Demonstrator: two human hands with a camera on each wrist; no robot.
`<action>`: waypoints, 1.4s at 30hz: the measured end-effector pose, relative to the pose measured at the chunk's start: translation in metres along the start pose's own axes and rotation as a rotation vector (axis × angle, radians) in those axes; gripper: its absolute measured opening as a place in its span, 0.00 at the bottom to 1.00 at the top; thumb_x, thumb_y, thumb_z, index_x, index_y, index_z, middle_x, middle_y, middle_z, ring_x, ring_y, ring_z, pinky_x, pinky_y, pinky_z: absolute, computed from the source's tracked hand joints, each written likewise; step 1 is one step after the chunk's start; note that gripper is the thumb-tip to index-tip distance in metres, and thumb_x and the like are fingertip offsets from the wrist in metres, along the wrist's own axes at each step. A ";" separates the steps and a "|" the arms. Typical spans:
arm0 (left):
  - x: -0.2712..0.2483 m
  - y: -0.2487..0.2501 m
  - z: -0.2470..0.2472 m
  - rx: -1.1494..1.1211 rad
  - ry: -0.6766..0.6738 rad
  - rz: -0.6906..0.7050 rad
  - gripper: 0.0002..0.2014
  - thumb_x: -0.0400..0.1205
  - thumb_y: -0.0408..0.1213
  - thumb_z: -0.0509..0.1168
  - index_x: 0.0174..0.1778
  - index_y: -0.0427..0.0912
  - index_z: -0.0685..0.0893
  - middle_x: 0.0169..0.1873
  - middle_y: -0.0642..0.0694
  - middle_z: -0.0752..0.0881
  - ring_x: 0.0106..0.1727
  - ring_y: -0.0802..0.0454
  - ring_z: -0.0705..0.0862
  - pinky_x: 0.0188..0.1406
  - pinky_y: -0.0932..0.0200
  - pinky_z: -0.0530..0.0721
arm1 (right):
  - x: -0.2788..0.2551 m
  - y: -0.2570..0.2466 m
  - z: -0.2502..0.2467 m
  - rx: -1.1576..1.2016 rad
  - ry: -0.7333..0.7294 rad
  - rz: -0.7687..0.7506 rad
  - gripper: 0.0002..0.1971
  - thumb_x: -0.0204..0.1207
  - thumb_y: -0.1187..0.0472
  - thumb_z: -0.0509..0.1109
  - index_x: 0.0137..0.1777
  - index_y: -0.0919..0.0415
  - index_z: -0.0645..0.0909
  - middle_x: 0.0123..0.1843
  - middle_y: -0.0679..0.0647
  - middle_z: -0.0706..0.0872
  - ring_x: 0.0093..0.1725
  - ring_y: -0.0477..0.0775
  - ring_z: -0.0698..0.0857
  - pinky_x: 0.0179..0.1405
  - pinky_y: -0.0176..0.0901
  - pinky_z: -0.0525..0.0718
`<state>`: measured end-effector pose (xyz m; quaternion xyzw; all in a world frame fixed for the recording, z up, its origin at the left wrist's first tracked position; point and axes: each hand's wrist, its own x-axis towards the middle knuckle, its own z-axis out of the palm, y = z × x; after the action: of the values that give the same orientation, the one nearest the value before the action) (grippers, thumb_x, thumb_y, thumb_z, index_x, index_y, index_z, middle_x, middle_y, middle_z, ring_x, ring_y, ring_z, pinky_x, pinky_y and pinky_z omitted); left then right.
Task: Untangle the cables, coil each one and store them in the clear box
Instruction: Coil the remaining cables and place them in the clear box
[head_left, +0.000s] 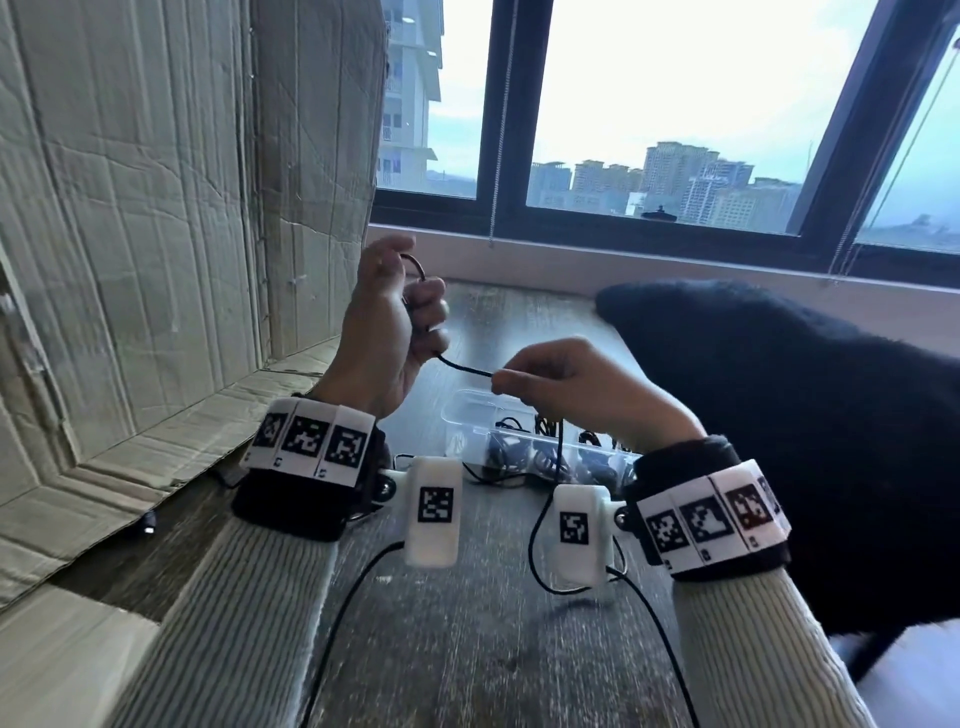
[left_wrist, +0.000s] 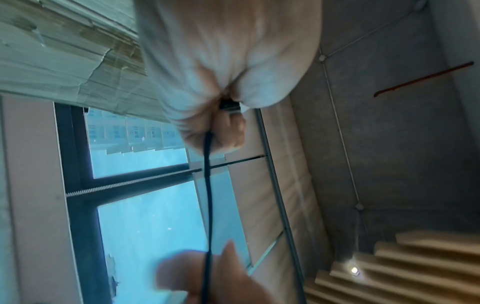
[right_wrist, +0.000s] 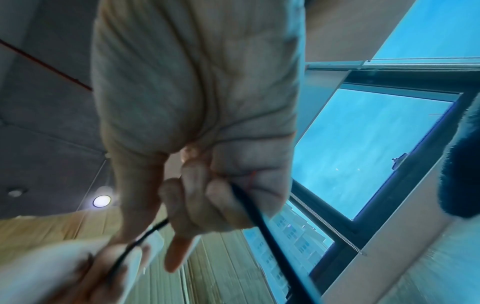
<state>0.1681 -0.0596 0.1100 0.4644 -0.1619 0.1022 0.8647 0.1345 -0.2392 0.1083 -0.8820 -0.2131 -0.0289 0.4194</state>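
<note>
A thin black cable (head_left: 462, 368) stretches between both hands above the wooden table. My left hand (head_left: 400, 317) is raised and curled round the cable, with a small loop rising above its fingers; the left wrist view shows a plug end (left_wrist: 230, 107) tucked in the fist and the cable (left_wrist: 207, 195) running down to the other hand. My right hand (head_left: 524, 384) pinches the cable, and the rest hangs down (head_left: 558, 457) past the wrist; the right wrist view shows the cable (right_wrist: 259, 216) passing through the curled fingers. The clear box (head_left: 462, 415) lies beneath the hands with several dark coiled cables inside.
A worn cardboard wall (head_left: 156, 234) stands along the left, its flap lying on the table. A dark fuzzy garment (head_left: 779, 441) covers the right side. A window sill (head_left: 623, 260) runs behind. A small connector (head_left: 149, 525) lies by the cardboard.
</note>
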 end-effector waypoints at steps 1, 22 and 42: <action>0.001 -0.003 -0.004 0.130 -0.015 0.043 0.16 0.91 0.43 0.41 0.52 0.54 0.75 0.25 0.53 0.67 0.24 0.58 0.61 0.22 0.66 0.60 | -0.001 0.002 -0.005 0.018 -0.016 0.000 0.12 0.79 0.55 0.70 0.49 0.65 0.87 0.27 0.45 0.77 0.28 0.45 0.73 0.32 0.38 0.73; -0.013 -0.011 0.011 0.425 -0.321 -0.069 0.15 0.88 0.42 0.52 0.40 0.39 0.77 0.32 0.49 0.85 0.37 0.57 0.88 0.44 0.61 0.87 | 0.007 0.020 -0.028 0.203 0.468 -0.058 0.08 0.73 0.53 0.77 0.43 0.57 0.84 0.30 0.49 0.87 0.23 0.42 0.75 0.24 0.35 0.75; 0.013 0.003 -0.020 -0.178 0.127 0.038 0.14 0.90 0.46 0.49 0.42 0.45 0.71 0.27 0.55 0.73 0.20 0.63 0.69 0.15 0.68 0.71 | 0.005 0.005 0.007 0.275 -0.103 -0.152 0.16 0.84 0.65 0.62 0.71 0.57 0.72 0.35 0.55 0.82 0.24 0.43 0.68 0.22 0.32 0.66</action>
<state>0.1830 -0.0413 0.1068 0.3752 -0.1242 0.1329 0.9089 0.1400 -0.2350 0.1007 -0.7978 -0.3022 0.0145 0.5214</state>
